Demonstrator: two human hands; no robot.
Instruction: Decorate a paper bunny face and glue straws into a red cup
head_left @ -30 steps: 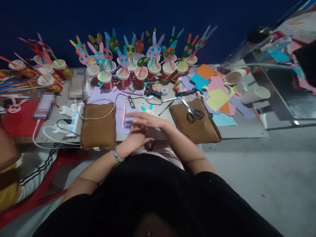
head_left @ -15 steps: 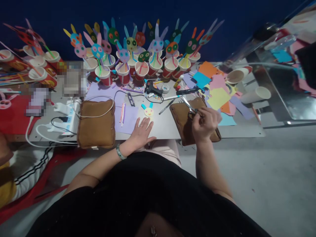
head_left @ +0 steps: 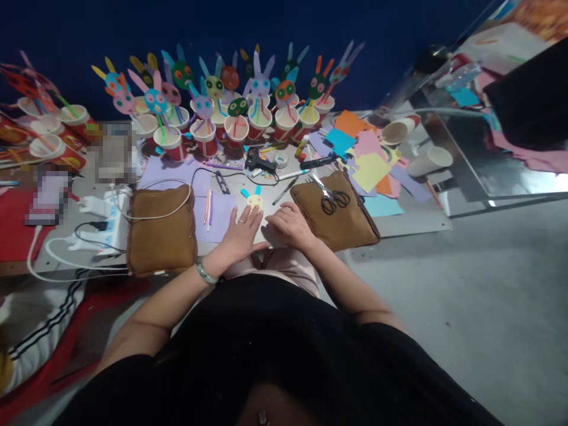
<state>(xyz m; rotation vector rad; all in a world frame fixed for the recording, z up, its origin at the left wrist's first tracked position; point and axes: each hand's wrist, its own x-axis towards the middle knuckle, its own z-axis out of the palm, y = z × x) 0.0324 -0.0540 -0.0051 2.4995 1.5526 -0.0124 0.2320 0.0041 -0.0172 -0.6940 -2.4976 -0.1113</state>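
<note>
My left hand (head_left: 242, 234) lies flat with its fingers spread, the fingertips at the lower edge of a pale yellow paper rabbit face (head_left: 254, 202) with blue ears. Close by on the right, my right hand (head_left: 290, 225) rests on the table, fingers loosely bent and a little apart, with nothing visible in them. Black-handled scissors (head_left: 333, 201) lie on the brown cushion (head_left: 355, 228) to its right. Just beyond that hand is a dark pen (head_left: 285, 192). Two or three thin straws (head_left: 208, 210) lie on purple paper (head_left: 224, 219) left of my left hand.
Paper cups (head_left: 237, 129) holding paper rabbits on straws line the back. A black glue gun (head_left: 260, 161) and a tape roll (head_left: 281, 158) lie before them. Coloured paper scraps (head_left: 373, 171) spread rightward. Leftward are another brown cushion (head_left: 162, 234), a white power strip (head_left: 113, 222) and cables.
My right hand has let go of the scissors on the right cushion and moved left, beside my left hand. My left hand stays flat by the rabbit face. The view has shifted slightly right.
</note>
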